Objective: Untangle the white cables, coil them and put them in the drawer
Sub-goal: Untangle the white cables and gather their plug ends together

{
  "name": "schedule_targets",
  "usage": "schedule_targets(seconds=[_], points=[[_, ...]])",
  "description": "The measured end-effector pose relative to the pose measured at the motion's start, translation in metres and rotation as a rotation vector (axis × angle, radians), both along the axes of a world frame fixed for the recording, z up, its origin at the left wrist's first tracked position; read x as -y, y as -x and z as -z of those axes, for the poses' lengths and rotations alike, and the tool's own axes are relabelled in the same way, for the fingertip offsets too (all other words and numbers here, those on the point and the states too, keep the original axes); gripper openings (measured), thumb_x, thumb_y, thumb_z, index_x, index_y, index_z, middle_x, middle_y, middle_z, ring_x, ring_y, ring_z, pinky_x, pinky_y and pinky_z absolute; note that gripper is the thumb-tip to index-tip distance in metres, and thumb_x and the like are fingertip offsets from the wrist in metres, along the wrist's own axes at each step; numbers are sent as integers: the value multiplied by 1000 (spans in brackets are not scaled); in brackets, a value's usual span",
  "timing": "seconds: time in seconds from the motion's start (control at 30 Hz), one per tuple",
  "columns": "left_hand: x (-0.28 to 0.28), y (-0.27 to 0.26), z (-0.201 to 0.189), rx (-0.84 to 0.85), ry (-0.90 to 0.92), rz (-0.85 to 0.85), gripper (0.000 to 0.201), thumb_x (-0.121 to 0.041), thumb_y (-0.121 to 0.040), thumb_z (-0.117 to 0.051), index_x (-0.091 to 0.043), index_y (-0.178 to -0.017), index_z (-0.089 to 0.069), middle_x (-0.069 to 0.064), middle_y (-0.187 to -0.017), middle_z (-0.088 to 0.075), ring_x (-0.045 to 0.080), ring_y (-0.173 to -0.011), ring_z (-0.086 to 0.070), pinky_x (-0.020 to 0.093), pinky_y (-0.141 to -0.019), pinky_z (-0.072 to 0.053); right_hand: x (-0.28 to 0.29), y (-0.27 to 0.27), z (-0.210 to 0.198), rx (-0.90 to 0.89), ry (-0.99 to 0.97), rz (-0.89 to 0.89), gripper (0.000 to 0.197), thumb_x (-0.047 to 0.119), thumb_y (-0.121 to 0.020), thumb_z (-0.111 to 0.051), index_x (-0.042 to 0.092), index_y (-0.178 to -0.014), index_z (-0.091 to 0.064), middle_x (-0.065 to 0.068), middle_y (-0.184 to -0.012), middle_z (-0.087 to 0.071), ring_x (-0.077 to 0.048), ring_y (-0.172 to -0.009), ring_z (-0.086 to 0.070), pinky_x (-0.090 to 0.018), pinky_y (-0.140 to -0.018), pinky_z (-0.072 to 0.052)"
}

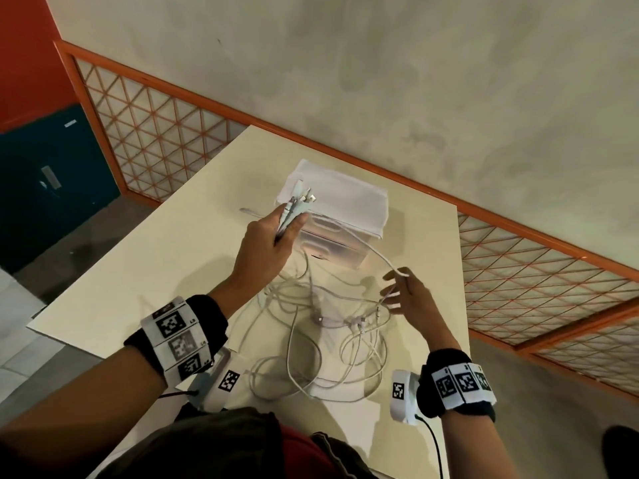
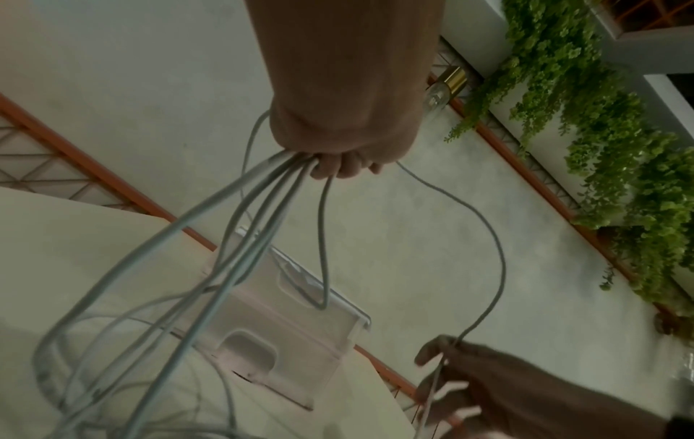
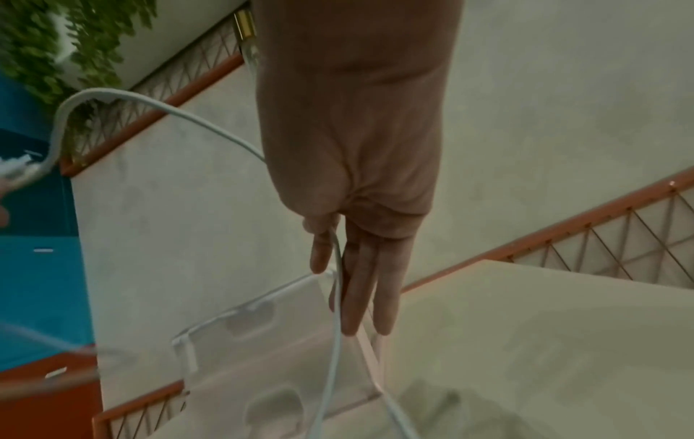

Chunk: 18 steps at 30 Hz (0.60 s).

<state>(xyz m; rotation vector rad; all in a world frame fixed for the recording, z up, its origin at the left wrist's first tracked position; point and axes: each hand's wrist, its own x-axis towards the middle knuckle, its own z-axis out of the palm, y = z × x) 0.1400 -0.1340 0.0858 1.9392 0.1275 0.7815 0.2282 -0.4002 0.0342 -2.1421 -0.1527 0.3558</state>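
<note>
My left hand (image 1: 288, 228) is raised above the table and grips a bundle of white cable ends (image 1: 299, 200), whose plugs stick out past the fingers. From that fist (image 2: 340, 166) several cables (image 2: 263, 214) hang down into a loose tangle (image 1: 328, 337) on the table. One cable (image 1: 373, 250) arcs from the bundle to my right hand (image 1: 397, 290), where it runs between the straight, spread fingers (image 3: 353, 285). Behind the hands stands the small translucent drawer unit (image 1: 345, 209) with a white top, its drawers closed.
The cream table (image 1: 173, 271) ends close by on the left, right and far sides. An orange lattice railing (image 1: 518, 271) and a grey floor lie beyond it. A teal cabinet (image 1: 52, 188) stands at the left, and green plants (image 2: 619, 148) hang further off.
</note>
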Motion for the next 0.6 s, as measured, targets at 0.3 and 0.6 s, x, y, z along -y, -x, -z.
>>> schedule_targets(seconds=[0.3,0.6], points=[[-3,1,9,-256,-96,82,26,-39,-92,-53,-14,-97,-60,-13,-53,-52,5,-51,-52,26,-55,-36,15,-3,-24,406,197,76,35,-14,-87,-39,7,-106,-60,-11,-92,-66,-27,-83,-64,-32,-72,-46],[3,19,-1,-241,91,413,30,-36,-98,-40,-7,-94,-45,2,-59,-30,10,-48,-28,26,-49,-27,-9,17,-24,226,276,-144,49,-15,-78,-44,15,-109,-66,-2,-115,-58,-24,-112,-57,-27,-96,-43]])
